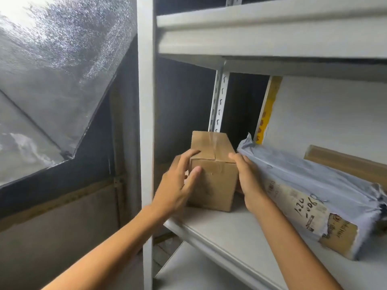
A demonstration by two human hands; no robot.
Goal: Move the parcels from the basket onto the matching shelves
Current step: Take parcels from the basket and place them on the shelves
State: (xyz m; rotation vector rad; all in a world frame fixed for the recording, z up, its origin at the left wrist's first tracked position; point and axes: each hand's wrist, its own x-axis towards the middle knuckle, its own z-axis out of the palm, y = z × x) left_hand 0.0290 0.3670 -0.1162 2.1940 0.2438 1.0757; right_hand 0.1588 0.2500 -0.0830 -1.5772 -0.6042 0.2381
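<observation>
Two bare forearms reach in from below the cardboard box (213, 181), one on each side. The left hand (178, 185) lies spread against the box's near left corner, fingers fairly straight, one fingertip on the top edge and the thumb on the front face. The right hand (249, 178) is flat along the box's right side with the thumb at the top corner; its fingers go out of sight between the box and the next parcel. Neither hand curls round the box; they press it between them.

The single box stands upright at the left end of the middle shelf (230, 233), tape running down its top. Below the box is one lower shelf (188, 268). Just right of the box, touching the right hand, lies one long grey bagged parcel (314, 185), torn at its near end, with handwritten numbers on its label. Beyond that, further right of the box, is one flat brown parcel (345, 162). That makes three parcels on this shelf.

Left of the box rises one plain front upright (146, 122); behind it stands one slotted rear upright (219, 101). Above the box runs one upper shelf (272, 38). Far left of the box hangs a silvery foil sheet (52, 59).
</observation>
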